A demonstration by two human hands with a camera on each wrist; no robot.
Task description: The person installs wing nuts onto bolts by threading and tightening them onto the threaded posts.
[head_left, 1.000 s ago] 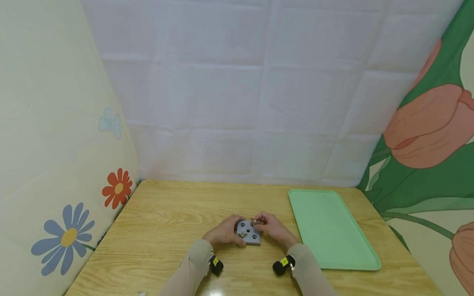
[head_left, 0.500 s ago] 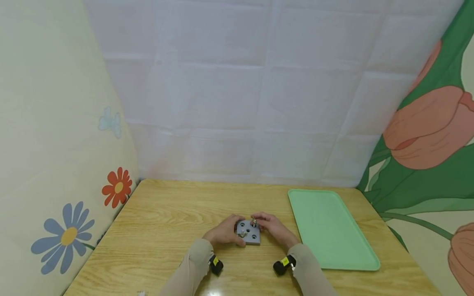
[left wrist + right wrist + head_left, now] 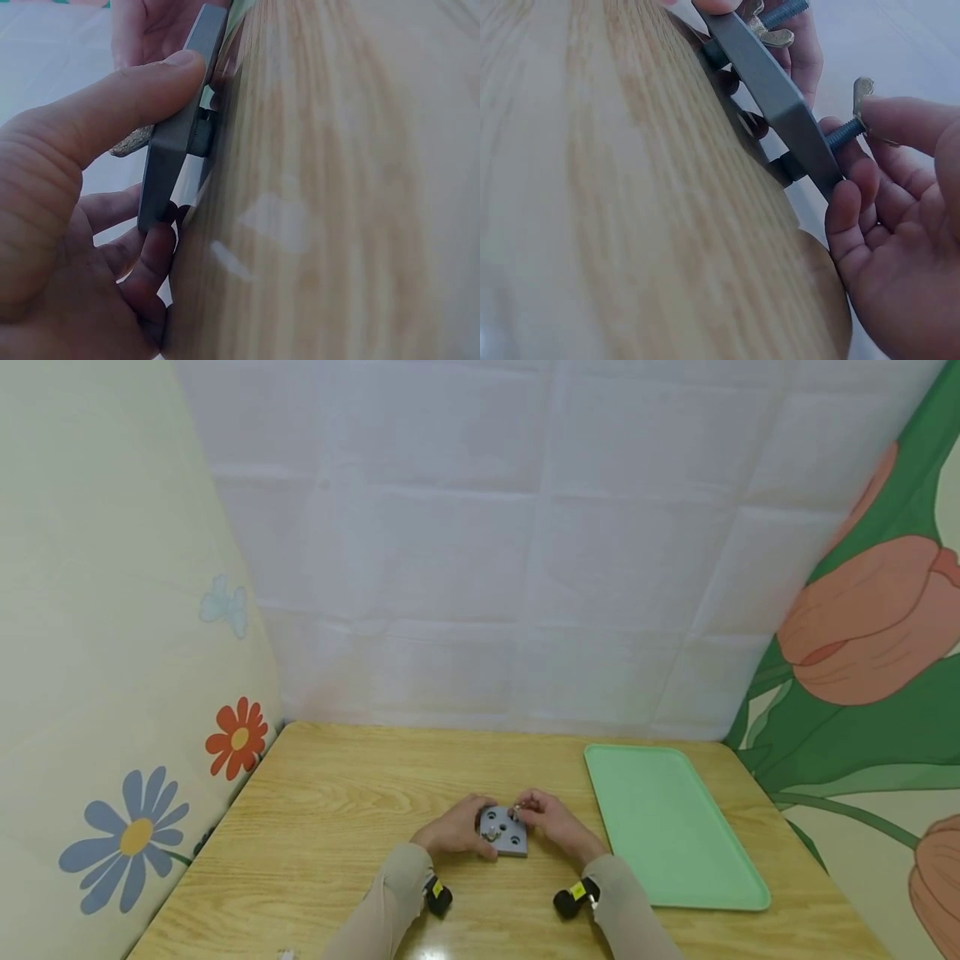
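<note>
A grey metal plate [image 3: 513,832] with several holes is held just above the table by my left hand [image 3: 455,829], thumb on the near edge and fingers at the far side. My right hand [image 3: 557,823] is at the plate's far right corner. In the right wrist view its thumb and index finger pinch a brass-coloured wing nut [image 3: 863,91] near the end of a threaded bolt [image 3: 845,135]. The bolt's head [image 3: 789,168] shows under the plate [image 3: 769,88]. A second wing nut [image 3: 777,37] sits on another bolt [image 3: 786,12] by the left hand.
A light green tray [image 3: 671,827] lies to the right on the wooden table [image 3: 352,793]. A small pale object [image 3: 287,955] is at the table's front edge, left of the arms. A white sheet [image 3: 450,568] hangs behind the table.
The right fingers straighten and curl again around the wing nut, which turns on its bolt. The left hand and the plate stay in place.
</note>
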